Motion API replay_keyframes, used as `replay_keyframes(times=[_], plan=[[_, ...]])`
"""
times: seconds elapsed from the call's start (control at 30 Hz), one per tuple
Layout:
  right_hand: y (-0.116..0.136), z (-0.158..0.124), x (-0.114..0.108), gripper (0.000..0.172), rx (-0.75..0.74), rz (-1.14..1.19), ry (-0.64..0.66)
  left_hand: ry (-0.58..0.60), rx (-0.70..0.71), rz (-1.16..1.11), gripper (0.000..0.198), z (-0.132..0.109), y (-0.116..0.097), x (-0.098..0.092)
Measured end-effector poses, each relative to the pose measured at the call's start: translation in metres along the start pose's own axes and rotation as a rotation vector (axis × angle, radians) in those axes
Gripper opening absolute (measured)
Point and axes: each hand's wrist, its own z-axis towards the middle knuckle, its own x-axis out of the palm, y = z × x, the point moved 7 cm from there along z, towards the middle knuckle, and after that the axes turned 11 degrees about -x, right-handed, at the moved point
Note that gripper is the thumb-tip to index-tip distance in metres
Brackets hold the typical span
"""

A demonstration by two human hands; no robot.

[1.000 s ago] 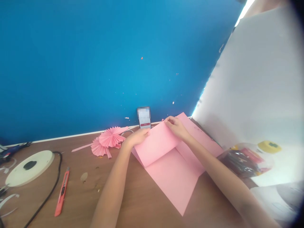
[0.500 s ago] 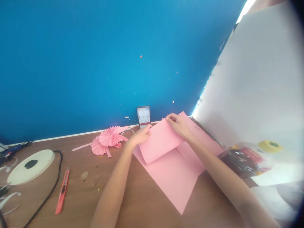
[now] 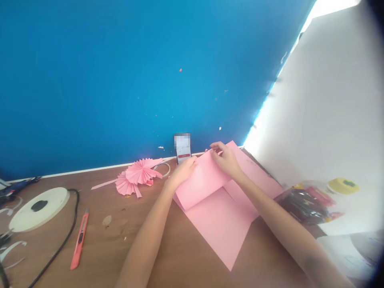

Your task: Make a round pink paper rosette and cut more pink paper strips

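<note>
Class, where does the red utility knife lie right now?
In the head view, the red utility knife lies at lower left on the brown tabletop, just right of the black cable.

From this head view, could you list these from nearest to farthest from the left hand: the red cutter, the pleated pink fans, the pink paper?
1. Pink paper: at the left hand, touching it.
2. Pleated pink fans: left of the hand.
3. Red cutter: farther left, toward the viewer.

bright, hazy | glare upper right, along white surface (image 3: 327,100) | right side blurred | right corners dark
</note>
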Motion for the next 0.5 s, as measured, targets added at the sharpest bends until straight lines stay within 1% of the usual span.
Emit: replay_keyframes(times=[0.07, 0.1, 0.17, 0.23, 0.27, 0.33, 0.43, 0.5], plan=[[0.018, -0.002, 0.0, 0.028, -0.139, -0.211, -0.015, -0.001, -0.005, 0.026, 0.024, -0.001, 0.002, 0.0], [0.028, -0.003, 0.003, 0.029, -0.209, -0.307, 0.01, -0.009, -0.011, 0.037, 0.024, -0.001, 0.002, -0.001], [0.047, -0.007, 0.015, 0.028, -0.369, -0.404, 0.122, -0.023, -0.017, 0.049, 0.024, -0.002, 0.003, -0.001], [0.057, -0.011, 0.029, 0.029, -0.484, -0.433, 0.253, -0.011, 0.001, 0.04, 0.026, -0.003, 0.001, 0.001], [0.058, -0.012, 0.033, 0.031, -0.501, -0.439, 0.294, 0.005, 0.018, 0.031, 0.027, -0.003, -0.001, 0.002], [0.052, -0.013, 0.037, 0.032, -0.488, -0.428, 0.342, 0.041, 0.045, 0.014, 0.028, -0.004, -0.003, 0.004], [0.042, -0.011, 0.037, 0.028, -0.434, -0.368, 0.365, 0.078, 0.062, -0.013, 0.03, -0.003, -0.004, 0.006], [0.037, -0.009, 0.034, 0.027, -0.394, -0.333, 0.353, 0.09, 0.065, -0.026, 0.031, -0.004, -0.003, 0.004]])
